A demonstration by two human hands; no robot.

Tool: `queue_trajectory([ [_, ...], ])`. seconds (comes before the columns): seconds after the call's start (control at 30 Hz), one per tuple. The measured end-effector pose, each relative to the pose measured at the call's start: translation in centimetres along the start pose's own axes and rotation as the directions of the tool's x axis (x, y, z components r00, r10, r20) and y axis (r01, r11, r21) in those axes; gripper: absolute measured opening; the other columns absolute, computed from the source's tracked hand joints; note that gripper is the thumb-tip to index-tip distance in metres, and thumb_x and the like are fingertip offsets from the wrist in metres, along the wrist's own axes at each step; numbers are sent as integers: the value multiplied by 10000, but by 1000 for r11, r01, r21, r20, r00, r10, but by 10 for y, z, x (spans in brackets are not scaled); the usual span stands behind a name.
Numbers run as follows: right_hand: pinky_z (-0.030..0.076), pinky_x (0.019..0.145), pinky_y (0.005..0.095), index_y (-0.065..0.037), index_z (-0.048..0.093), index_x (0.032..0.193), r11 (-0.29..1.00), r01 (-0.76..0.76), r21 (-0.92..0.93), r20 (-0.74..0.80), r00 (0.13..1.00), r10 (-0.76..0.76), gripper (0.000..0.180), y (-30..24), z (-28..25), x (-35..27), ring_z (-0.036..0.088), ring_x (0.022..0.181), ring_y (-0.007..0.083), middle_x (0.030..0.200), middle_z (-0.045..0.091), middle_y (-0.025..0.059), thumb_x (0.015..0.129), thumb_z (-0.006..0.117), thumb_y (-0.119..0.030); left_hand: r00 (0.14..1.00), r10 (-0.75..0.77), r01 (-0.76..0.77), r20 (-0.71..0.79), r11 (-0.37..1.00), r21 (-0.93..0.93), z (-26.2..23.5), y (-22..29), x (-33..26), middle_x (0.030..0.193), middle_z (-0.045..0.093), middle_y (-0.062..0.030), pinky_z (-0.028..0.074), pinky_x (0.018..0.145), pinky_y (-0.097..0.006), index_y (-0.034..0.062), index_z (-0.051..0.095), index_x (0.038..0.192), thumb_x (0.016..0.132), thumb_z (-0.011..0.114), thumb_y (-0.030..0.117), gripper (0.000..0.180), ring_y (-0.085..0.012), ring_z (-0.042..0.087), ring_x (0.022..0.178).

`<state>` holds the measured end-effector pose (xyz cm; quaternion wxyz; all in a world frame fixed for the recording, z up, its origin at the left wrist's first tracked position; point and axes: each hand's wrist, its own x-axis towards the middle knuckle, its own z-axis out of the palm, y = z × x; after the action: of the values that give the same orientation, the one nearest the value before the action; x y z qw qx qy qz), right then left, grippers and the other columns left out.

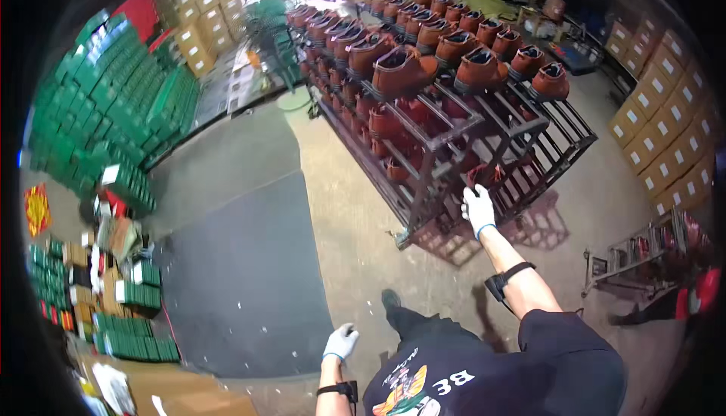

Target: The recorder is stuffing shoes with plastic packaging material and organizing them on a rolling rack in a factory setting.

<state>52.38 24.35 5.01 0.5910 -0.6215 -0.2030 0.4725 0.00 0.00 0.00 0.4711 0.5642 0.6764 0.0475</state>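
Observation:
My right hand (478, 209), in a white glove, reaches forward beside the near end of a dark metal shoe rack (454, 138). Its fingers point up and look apart, with nothing visible in them; whether they touch the frame I cannot tell. Brown ankle boots (402, 72) stand in rows on the rack's top, and more fill the tiers below. A second, similar rack (581, 142) with boots (550, 82) adjoins it on the right. Low at my left side hangs my left hand (342, 342), also white-gloved, fingers loosely bent and empty, above the floor.
Green shoeboxes (98, 106) are piled high at left, with more boxes (136, 295) lower down. A dark mat (242, 280) covers floor left of me. Brown cartons (669, 125) stack up at right, near a small metal rack (631, 253) and another person's red-clad part (703, 291).

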Motion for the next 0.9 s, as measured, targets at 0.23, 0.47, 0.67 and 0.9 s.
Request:
queue_trajectory([
  [0.23,481,707,377,-23,643,1219,979,142,149,-347,934,-83,401,-122,198,140,613,754,174,904,752,84,972,782,-306,937,340,-343,-76,939,-24,-226,116,206,1334,720,-242,526,1084,-396,-31,658,1373,1009,694,315,504,-349,691,1269],
  [0.47,456,601,297,-69,740,962,914,328,239,-622,775,-115,93,-74,190,124,552,681,123,796,619,-20,926,795,-135,852,518,-517,-77,807,-286,-381,273,445,1168,715,-76,537,860,-292,-24,580,1468,1080,656,322,525,-128,657,979],
  [0.67,395,573,270,-71,728,902,987,158,19,-852,519,-67,75,-33,198,58,527,645,90,763,612,-28,946,747,-129,829,559,-318,18,497,-807,-497,447,699,1341,656,-112,558,939,-453,70,526,1505,1089,568,547,634,-231,656,1132],
  [0.9,518,702,374,42,792,1105,943,-207,-261,-963,-12,-269,332,25,187,-38,618,719,193,841,733,33,905,792,-223,834,534,67,140,153,-986,-583,601,854,1633,475,-195,401,1215,-502,30,356,1643,959,452,869,1087,-363,494,1466],
])
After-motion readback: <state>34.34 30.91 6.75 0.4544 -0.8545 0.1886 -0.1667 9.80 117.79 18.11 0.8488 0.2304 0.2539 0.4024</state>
